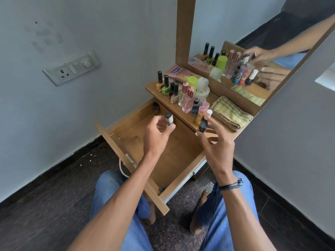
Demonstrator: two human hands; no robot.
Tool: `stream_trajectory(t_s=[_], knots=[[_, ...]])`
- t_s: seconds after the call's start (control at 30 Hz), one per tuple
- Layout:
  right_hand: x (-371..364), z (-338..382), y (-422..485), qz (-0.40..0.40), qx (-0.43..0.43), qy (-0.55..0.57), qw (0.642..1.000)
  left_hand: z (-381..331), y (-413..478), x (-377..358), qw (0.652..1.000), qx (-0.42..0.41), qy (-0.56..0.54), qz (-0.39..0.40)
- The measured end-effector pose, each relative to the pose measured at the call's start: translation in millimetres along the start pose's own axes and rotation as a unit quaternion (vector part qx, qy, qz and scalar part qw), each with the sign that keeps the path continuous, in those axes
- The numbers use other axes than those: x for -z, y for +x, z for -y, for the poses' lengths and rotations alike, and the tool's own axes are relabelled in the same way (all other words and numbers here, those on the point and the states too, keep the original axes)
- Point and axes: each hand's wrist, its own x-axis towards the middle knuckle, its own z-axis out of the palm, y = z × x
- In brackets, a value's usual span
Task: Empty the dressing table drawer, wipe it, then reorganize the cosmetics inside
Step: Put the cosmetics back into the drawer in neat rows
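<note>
The wooden drawer (130, 142) stands pulled out below the dressing table top (150, 87). One dark jar (155, 108) remains in its far left corner. My left hand (157, 136) hovers over the drawer and pinches a small pale bottle with a dark cap (168, 119). At the top's front edge, my right hand (217, 145) has its fingertips loosely around a small dark bottle with a black cap (202, 127), beside a white-capped bottle (209, 113). Nail polishes (165, 86), perfume bottles (187, 100) and lip balms (200, 111) crowd the top.
A folded yellow-green cloth (228, 113) lies on the right of the top. A framed mirror (184, 29) leans behind and reflects the items and hands. A wall switch plate (72, 67) is at left. My knees in jeans (108, 189) flank the drawer front.
</note>
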Motion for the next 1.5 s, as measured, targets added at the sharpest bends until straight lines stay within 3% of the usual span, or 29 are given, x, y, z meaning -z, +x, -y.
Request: stream_trajectory(t_s=[0.33,0.57,0.77,1.0,1.27,1.5], knots=[[-97,15,14,0.122,0.034,-0.066,0.99,33,34,49,0.983,0.107,0.123,-0.082],[-154,7,32,0.17,0.032,-0.165,0.971,38,51,27,0.969,0.213,0.085,-0.09],[-176,6,45,0.205,0.05,-0.234,0.949,47,57,20,0.963,0.239,0.092,-0.08],[-189,2,56,0.188,0.049,-0.287,0.938,52,73,11,0.966,0.231,0.099,-0.067],[-181,10,24,0.125,0.016,-0.251,0.96,58,86,0,0.965,0.23,0.086,-0.088],[-182,-6,17,0.217,-0.031,-0.242,0.945,66,88,-5,0.965,0.241,0.06,-0.089]])
